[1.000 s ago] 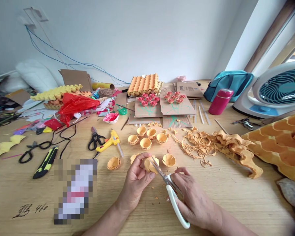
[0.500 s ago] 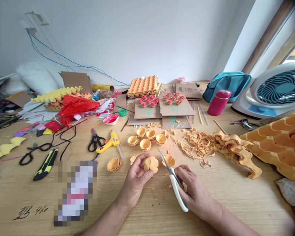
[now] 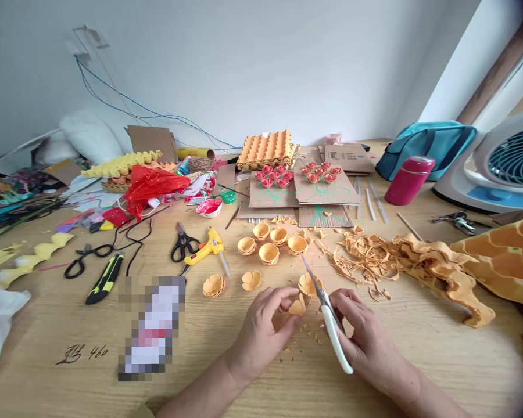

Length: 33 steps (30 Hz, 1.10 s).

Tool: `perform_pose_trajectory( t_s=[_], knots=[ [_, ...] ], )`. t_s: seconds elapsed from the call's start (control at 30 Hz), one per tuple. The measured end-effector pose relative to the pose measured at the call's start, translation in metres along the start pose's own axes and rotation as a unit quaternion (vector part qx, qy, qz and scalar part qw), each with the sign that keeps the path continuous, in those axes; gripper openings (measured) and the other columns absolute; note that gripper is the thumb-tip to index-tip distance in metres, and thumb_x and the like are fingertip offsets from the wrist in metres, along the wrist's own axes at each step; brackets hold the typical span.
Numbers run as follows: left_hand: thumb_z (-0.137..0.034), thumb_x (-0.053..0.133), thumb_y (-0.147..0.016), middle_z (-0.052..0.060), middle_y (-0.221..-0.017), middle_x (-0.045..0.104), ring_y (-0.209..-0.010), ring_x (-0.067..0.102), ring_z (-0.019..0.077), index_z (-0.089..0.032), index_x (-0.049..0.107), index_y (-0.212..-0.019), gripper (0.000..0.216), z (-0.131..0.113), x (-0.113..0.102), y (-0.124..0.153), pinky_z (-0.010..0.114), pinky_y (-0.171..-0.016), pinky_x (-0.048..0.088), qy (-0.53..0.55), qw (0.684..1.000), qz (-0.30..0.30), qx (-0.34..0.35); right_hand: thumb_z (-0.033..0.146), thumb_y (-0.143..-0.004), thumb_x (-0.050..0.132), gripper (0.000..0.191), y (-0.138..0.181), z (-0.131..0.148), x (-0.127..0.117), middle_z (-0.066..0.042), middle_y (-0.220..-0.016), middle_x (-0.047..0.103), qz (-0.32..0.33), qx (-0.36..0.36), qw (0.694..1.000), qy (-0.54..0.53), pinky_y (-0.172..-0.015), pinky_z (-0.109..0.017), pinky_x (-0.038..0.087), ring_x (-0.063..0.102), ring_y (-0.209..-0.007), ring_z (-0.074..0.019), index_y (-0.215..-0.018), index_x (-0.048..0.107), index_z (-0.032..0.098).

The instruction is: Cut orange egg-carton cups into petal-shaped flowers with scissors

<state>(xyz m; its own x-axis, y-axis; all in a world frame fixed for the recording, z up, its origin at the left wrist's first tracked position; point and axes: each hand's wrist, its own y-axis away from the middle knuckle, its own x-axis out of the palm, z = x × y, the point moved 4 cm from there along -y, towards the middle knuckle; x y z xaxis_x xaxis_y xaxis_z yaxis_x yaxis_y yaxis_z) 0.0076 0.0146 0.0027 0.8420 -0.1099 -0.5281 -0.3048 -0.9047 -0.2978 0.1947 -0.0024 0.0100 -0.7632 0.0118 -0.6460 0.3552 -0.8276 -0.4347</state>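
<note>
Between thumb and fingers, my left hand [image 3: 265, 325] pinches an orange egg-carton cup [image 3: 297, 306] cut into petals. My right hand [image 3: 366, 337] grips white-handled scissors [image 3: 335, 331], their blades pointing up and away, beside the held cup and apart from it. Just behind the blades a petal-cut cup [image 3: 308, 284] rests on the table, partly covered by them. A flatter petal cup [image 3: 251, 281] and a nested one [image 3: 214, 285] lie to the left. Farther back stand several layered cups [image 3: 269, 253] in a cluster. Small orange scraps [image 3: 310, 332] are scattered below my hands.
Left lie a yellow glue gun [image 3: 204, 248], black scissors [image 3: 184, 244] and a utility knife [image 3: 105, 280]. Orange trimmings [image 3: 361, 261] and an egg tray [image 3: 505, 255] are at right. Cardboard [image 3: 273, 198] with red flowers lies behind. A pink bottle [image 3: 409, 181] stands near a fan [image 3: 501, 162].
The view has shifted left, so the scene sits farther right. My left hand has tilted the cup so its petals now point upward. The scissors remain in my right hand.
</note>
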Motion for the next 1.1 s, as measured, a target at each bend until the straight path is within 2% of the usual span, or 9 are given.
perform_pose_trajectory(
  t_s=[0.13, 0.23, 0.37, 0.53, 0.63, 0.7, 0.87, 0.93, 1.1],
  knots=[
    [-0.011, 0.065, -0.086, 0.0, -0.091, 0.069, -0.088, 0.06, 0.0195, -0.024, 0.064, -0.104, 0.022, 0.0, -0.01, -0.003, 0.034, -0.083, 0.045, -0.119, 0.99, -0.045, 0.057, 0.025, -0.1, 0.046, 0.023, 0.0, -0.002, 0.0, 0.001, -0.069, 0.05, -0.002, 0.004, 1.0, 0.001, -0.067, -0.033, 0.044, 0.048, -0.065, -0.0181, -0.078, 0.04, 0.024],
    [-0.012, 0.058, -0.092, 0.002, -0.096, 0.073, -0.092, 0.058, 0.0223, -0.024, 0.063, -0.108, 0.021, 0.005, -0.019, -0.01, 0.039, -0.085, 0.042, -0.218, 0.97, -0.053, 0.095, 0.026, -0.1, 0.047, 0.024, -0.002, -0.001, 0.001, 0.002, -0.068, 0.05, 0.003, 0.007, 1.0, 0.003, -0.066, -0.032, 0.044, 0.048, -0.065, -0.0179, -0.077, 0.039, 0.024],
    [-0.012, 0.057, -0.092, 0.001, -0.094, 0.074, -0.094, 0.056, 0.0248, -0.024, 0.063, -0.107, 0.021, 0.012, -0.024, -0.017, 0.042, -0.085, 0.038, -0.309, 0.947, -0.04, 0.082, 0.024, -0.099, 0.047, 0.024, -0.002, 0.001, 0.002, 0.001, -0.068, 0.05, 0.011, 0.006, 1.0, 0.007, -0.067, -0.032, 0.044, 0.048, -0.065, -0.0179, -0.076, 0.038, 0.024],
    [-0.023, 0.069, -0.087, 0.001, -0.097, 0.073, -0.097, 0.056, 0.0263, -0.025, 0.064, -0.102, 0.016, 0.009, -0.022, -0.018, 0.045, -0.089, 0.039, -0.316, 0.946, -0.017, 0.071, 0.024, -0.099, 0.046, 0.026, 0.001, 0.001, 0.002, 0.001, -0.068, 0.05, 0.016, 0.007, 1.0, 0.006, -0.069, -0.033, 0.044, 0.049, -0.065, -0.018, -0.075, 0.037, 0.024],
    [-0.033, 0.075, -0.081, 0.004, -0.111, 0.069, -0.106, 0.055, 0.0285, -0.026, 0.061, -0.115, 0.037, 0.01, -0.029, -0.019, 0.046, -0.094, 0.04, -0.306, 0.95, -0.019, 0.055, 0.025, -0.099, 0.046, 0.027, 0.0, 0.001, 0.002, 0.002, -0.067, 0.049, 0.014, 0.01, 1.0, 0.002, -0.069, -0.033, 0.044, 0.048, -0.065, -0.0177, -0.075, 0.036, 0.024],
    [-0.031, 0.075, -0.079, 0.006, -0.121, 0.064, -0.113, 0.052, 0.0302, -0.028, 0.055, -0.127, 0.052, 0.014, -0.037, -0.021, 0.048, -0.098, 0.04, -0.313, 0.949, -0.011, 0.029, 0.026, -0.099, 0.046, 0.027, -0.001, 0.001, 0.002, 0.002, -0.067, 0.048, 0.011, 0.011, 1.0, 0.0, -0.069, -0.033, 0.044, 0.047, -0.064, -0.0176, -0.075, 0.035, 0.024],
    [-0.022, 0.076, -0.073, 0.008, -0.139, 0.054, -0.128, 0.046, 0.0327, -0.03, 0.043, -0.142, 0.077, 0.03, -0.052, -0.019, 0.051, -0.107, 0.038, -0.316, 0.946, 0.069, -0.039, 0.027, -0.099, 0.047, 0.03, -0.004, 0.004, 0.0, 0.003, -0.066, 0.046, 0.013, 0.014, 1.0, -0.006, -0.07, -0.033, 0.044, 0.048, -0.065, -0.0175, -0.073, 0.033, 0.025],
    [-0.018, 0.071, -0.076, 0.008, -0.141, 0.053, -0.132, 0.044, 0.0315, -0.029, 0.04, -0.145, 0.076, 0.034, -0.055, -0.018, 0.049, -0.109, 0.037, -0.313, 0.944, 0.093, -0.049, 0.025, -0.099, 0.047, 0.029, -0.004, 0.005, 0.0, 0.003, -0.066, 0.045, 0.012, 0.012, 1.0, -0.005, -0.07, -0.032, 0.044, 0.048, -0.065, -0.0174, -0.073, 0.033, 0.025],
    [-0.012, 0.055, -0.086, 0.009, -0.139, 0.058, -0.131, 0.047, 0.03, -0.028, 0.041, -0.145, 0.063, 0.041, -0.061, -0.02, 0.049, -0.103, 0.039, -0.352, 0.928, 0.101, -0.07, 0.022, -0.098, 0.047, 0.028, -0.004, 0.005, 0.002, 0.003, -0.066, 0.044, 0.012, 0.008, 1.0, -0.003, -0.07, -0.032, 0.043, 0.048, -0.065, -0.0174, -0.073, 0.032, 0.025]
  ],
)
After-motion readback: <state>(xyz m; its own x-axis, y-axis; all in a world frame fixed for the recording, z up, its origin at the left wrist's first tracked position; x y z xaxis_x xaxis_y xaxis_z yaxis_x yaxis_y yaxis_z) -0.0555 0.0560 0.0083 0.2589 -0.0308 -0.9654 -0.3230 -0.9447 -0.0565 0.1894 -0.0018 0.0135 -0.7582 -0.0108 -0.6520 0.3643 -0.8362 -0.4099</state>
